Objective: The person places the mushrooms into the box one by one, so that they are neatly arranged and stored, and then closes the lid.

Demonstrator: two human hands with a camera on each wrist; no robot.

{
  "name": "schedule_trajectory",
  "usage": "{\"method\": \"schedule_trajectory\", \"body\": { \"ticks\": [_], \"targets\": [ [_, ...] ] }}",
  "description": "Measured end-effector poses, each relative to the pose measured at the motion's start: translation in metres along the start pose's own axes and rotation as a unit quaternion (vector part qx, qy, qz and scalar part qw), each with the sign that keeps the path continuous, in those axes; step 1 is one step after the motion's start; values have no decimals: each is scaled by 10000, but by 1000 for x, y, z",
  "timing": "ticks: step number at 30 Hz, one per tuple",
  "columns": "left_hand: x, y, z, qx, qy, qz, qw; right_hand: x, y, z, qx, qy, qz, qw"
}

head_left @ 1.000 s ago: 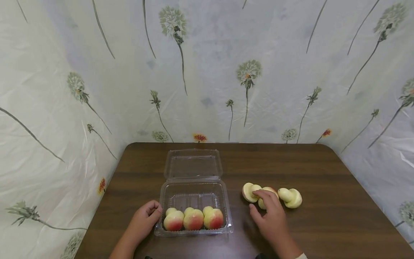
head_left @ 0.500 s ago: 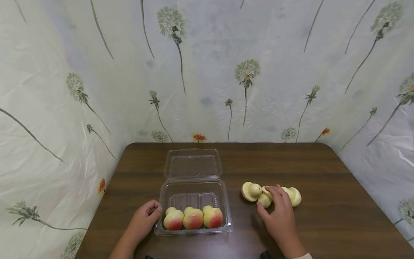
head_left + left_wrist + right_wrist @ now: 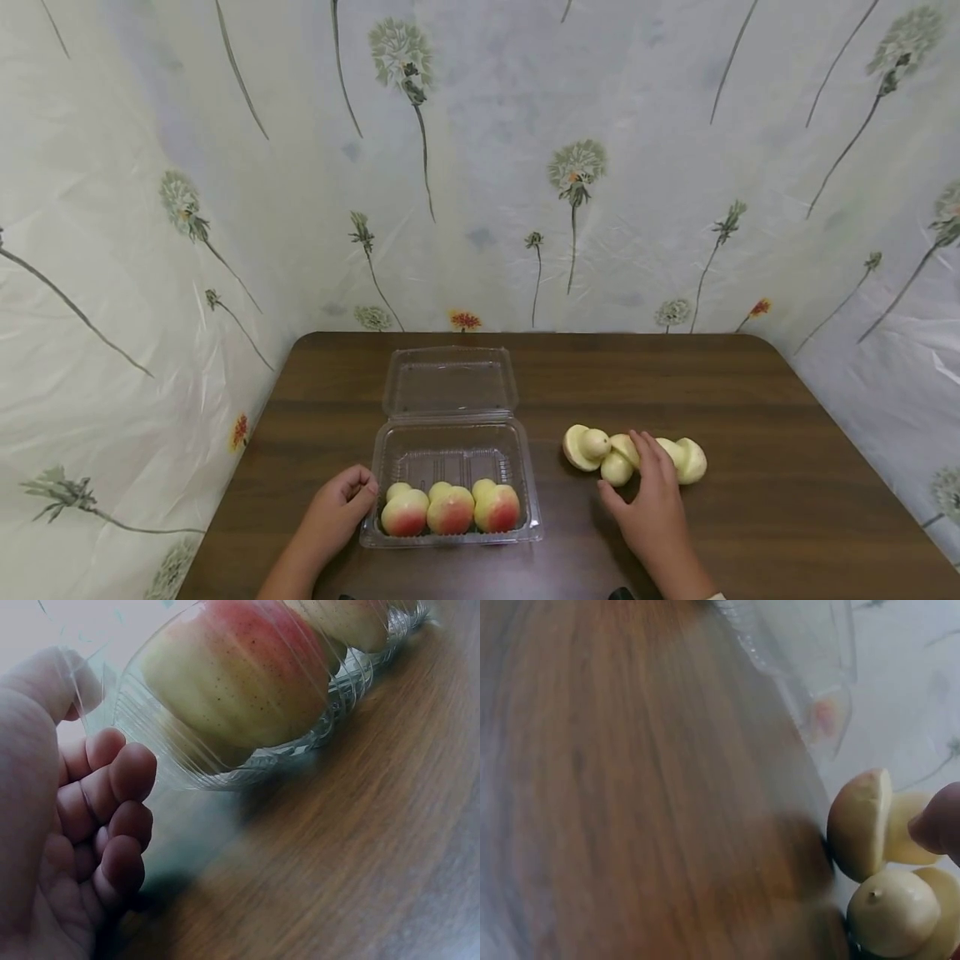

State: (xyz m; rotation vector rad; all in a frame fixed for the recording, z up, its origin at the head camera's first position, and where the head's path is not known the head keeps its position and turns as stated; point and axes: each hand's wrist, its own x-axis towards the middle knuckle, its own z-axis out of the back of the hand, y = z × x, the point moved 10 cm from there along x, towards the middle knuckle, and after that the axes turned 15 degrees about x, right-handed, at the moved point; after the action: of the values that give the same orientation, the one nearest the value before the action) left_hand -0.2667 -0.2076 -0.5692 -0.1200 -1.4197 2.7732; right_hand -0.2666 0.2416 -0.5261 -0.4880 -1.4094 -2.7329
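Head view: a brown wood-grain desk (image 3: 750, 533) fills the lower half of the frame, backed by a pale sheet printed with dandelions (image 3: 480, 167). A clear plastic clamshell box (image 3: 448, 454) sits left of centre with its lid (image 3: 448, 382) laid open toward the back; three red-and-yellow peaches (image 3: 450, 509) stand in a row along its near wall. The left hand (image 3: 335, 510) rests on the desk at the lower left, fingers curled, knuckles against the box's left near corner; it grips nothing that can be seen. To the right of the box, apart from it, lies a cluster of pale yellow peaches (image 3: 600, 454) on the desk. The right hand (image 3: 651, 500) lies over the middle of that cluster, fingers extended onto the fruit and thumb stretched toward the left; whether it has actually closed on a fruit cannot be determined. Left wrist view: the left hand (image 3: 71, 825) occupies the left of the frame with fingers folded into the palm, just beside the ribbed wall of the clamshell box (image 3: 225, 750), through which one peach (image 3: 240, 671) shows at the upper centre. Right wrist view: blurred desk (image 3: 630, 787) fills the left; the pale peaches (image 3: 870, 832) sit at the lower right, with one fingertip (image 3: 939, 823) of the right hand touching a fruit at the right edge. The clamshell box (image 3: 802, 675) appears at the top.
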Motion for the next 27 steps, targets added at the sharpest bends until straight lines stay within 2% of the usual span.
{"method": "schedule_trajectory", "body": {
  "ticks": [10, 14, 20, 27],
  "targets": [
    [-1, 1, 0, 31, -40, 203, 9998, -1, -5, -3, 20, 20, -8, 10000],
    [-4, -9, 3, 114, -92, 274, 9995, -1, -10, -3, 17, 39, -129, 9999],
    [-12, -29, 9, 11, -76, 174, 9998, 1, -17, -1, 148, 3, -326, 9994],
    [-9, -24, 8, 67, -96, 220, 9997, 1, -22, -2, 219, 42, -374, 9991]
  ]
}}
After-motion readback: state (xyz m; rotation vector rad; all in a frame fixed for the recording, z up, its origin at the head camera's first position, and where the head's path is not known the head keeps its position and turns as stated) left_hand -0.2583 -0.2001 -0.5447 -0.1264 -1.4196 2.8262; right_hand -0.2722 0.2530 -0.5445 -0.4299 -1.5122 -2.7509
